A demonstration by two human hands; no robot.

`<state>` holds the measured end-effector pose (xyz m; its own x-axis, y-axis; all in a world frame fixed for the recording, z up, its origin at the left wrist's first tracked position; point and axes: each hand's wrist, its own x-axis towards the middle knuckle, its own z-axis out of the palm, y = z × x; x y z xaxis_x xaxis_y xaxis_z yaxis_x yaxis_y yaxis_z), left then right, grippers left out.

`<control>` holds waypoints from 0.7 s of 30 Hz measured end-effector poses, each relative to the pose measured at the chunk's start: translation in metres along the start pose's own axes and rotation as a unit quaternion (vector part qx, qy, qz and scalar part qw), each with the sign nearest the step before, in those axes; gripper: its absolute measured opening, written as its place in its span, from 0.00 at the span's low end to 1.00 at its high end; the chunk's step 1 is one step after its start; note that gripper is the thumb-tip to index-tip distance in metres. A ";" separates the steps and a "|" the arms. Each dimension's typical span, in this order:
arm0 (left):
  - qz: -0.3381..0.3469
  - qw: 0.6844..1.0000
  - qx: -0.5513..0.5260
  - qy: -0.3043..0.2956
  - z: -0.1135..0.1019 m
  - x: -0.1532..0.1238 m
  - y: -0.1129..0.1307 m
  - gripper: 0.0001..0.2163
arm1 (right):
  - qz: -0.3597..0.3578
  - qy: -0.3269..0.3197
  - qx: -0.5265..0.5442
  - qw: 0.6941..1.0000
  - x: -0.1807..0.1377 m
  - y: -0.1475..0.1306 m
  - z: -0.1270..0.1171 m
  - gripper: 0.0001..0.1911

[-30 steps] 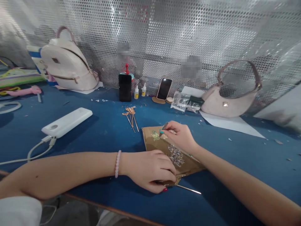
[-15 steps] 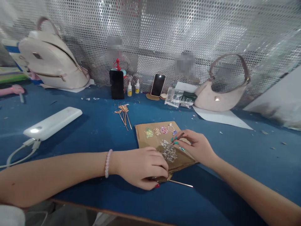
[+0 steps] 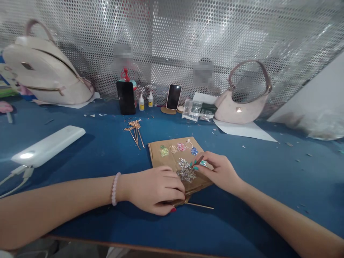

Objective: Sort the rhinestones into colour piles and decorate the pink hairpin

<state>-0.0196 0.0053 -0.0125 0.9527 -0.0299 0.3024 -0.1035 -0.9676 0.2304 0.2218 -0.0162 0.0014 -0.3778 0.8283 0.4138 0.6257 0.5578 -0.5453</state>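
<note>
A brown cardboard sheet [image 3: 172, 159] lies on the blue table and carries small heaps of coloured rhinestones [image 3: 176, 148] and a silver pile [image 3: 185, 170]. My right hand [image 3: 219, 172] pinches a thin picking stick [image 3: 199, 160] whose tip rests at the silver pile. My left hand [image 3: 156, 188] is closed at the sheet's near edge, pinching the head of a thin gold hairpin [image 3: 200, 206] that sticks out to the right.
Several gold hairpins [image 3: 134, 130] lie behind the sheet. At the back stand two phones [image 3: 125, 97] [image 3: 173, 96], glue bottles [image 3: 141, 102], bead bags [image 3: 197, 110], a backpack [image 3: 44, 71] and a handbag [image 3: 242, 107]. A white power bank [image 3: 48, 145] lies left.
My right hand moved from the green heap at the sheet's far left toward me, to the silver pile. The camera shifted, so everything slid left in view. My left hand kept its grip.
</note>
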 end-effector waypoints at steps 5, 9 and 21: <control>0.013 1.000 0.008 -0.003 -0.002 -0.001 -0.003 0.11 | 0.001 0.002 -0.001 1.000 0.000 0.000 -0.002 0.06; 0.030 0.999 0.025 -0.003 -0.006 -0.002 -0.007 0.11 | -0.008 0.006 -0.012 1.000 0.001 -0.001 -0.003 0.06; 0.083 0.991 0.105 0.022 -0.021 -0.016 -0.034 0.12 | -0.029 0.013 -0.027 0.999 0.000 0.001 -0.001 0.05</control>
<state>-0.0370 0.0439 -0.0052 0.9140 -0.1860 0.3607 -0.1910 -0.9813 -0.0220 0.2232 -0.0158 0.0010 -0.3965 0.7928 0.4628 0.6390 0.6003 -0.4809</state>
